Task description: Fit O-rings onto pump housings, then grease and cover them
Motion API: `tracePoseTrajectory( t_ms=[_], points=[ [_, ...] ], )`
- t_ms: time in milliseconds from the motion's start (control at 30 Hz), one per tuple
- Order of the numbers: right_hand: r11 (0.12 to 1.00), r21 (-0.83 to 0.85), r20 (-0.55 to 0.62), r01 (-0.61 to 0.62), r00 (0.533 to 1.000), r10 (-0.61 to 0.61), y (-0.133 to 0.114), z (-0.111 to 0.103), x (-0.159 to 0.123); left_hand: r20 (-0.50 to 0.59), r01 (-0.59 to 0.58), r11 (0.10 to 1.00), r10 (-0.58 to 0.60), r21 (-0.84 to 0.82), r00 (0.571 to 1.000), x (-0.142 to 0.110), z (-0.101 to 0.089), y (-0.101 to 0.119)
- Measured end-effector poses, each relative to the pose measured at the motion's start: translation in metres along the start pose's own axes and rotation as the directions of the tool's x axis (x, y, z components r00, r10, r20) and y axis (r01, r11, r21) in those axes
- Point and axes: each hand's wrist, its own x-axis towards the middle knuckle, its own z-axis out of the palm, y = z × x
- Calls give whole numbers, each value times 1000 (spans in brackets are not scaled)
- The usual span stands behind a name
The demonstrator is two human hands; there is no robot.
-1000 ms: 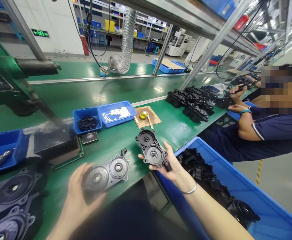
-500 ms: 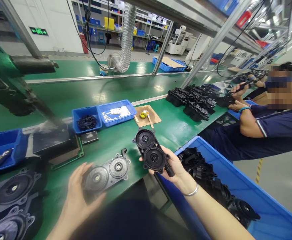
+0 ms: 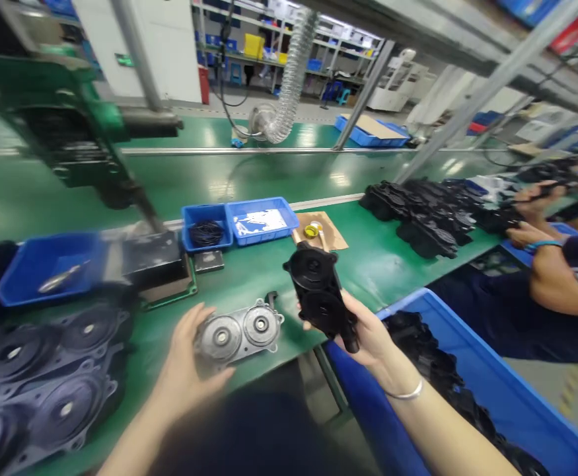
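On the green bench (image 3: 289,354) lies a grey metal housing with two round chambers (image 3: 242,334). My left hand (image 3: 187,354) is curved around its left end, thumb and fingers spread apart; whether they touch it is unclear. My right hand (image 3: 368,330) grips a black two-chamber housing (image 3: 318,287) with a stubby tube at its lower end. It is raised over the bench edge, to the right of the grey housing. More grey housings (image 3: 65,403) lie at the lower left.
A blue bin (image 3: 467,344) of black parts stands at the lower right. Beyond are a tray with white pieces (image 3: 289,225), black rings (image 3: 207,233), cardboard (image 3: 335,235) with a yellow pot, and black housings (image 3: 427,211). A green machine (image 3: 71,125) rises at left; a co-worker (image 3: 546,271) handles parts.
The view has swung left, so things sit further right. The black housing has tilted in my right hand, its face now darker. The grey housing and my left hand look unmoved on the bench.
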Motion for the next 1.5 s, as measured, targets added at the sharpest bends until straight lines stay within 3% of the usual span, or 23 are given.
tracePoseTrajectory(
  t_ms=[67,100,167,233,267,333,433,567,1000,1500],
  points=[
    [939,-326,13,115,993,-117,-1,0,5,79,14,998,-9,-57,997,0,-2,2],
    [850,-498,51,172,984,-169,-1,2,9,101,16,997,-8,-80,995,0,-3,2],
    [570,-761,206,309,949,-239,-2,8,18,105,6,993,6,-117,994,-1,-5,1],
    [282,-841,414,461,885,-213,-3,19,28,98,-8,989,22,-145,995,-1,-6,-1],
    [179,-829,504,530,847,-171,-3,25,33,98,-7,988,23,-156,995,-1,-6,-2],
    [69,-779,620,623,782,-64,-2,39,41,104,2,984,17,-179,994,0,-7,-3],
    [21,-733,680,680,731,47,2,52,50,93,-14,977,34,-214,995,1,-8,-4],
    [15,-706,704,708,701,114,10,57,56,32,-78,972,87,-223,996,0,-8,-6],
    [-75,-695,689,715,693,215,13,62,61,-34,-137,963,132,-234,991,3,-9,-8],
    [-119,-671,685,732,673,279,16,61,61,14,-206,954,214,-220,977,4,-14,-9]
  ],
)
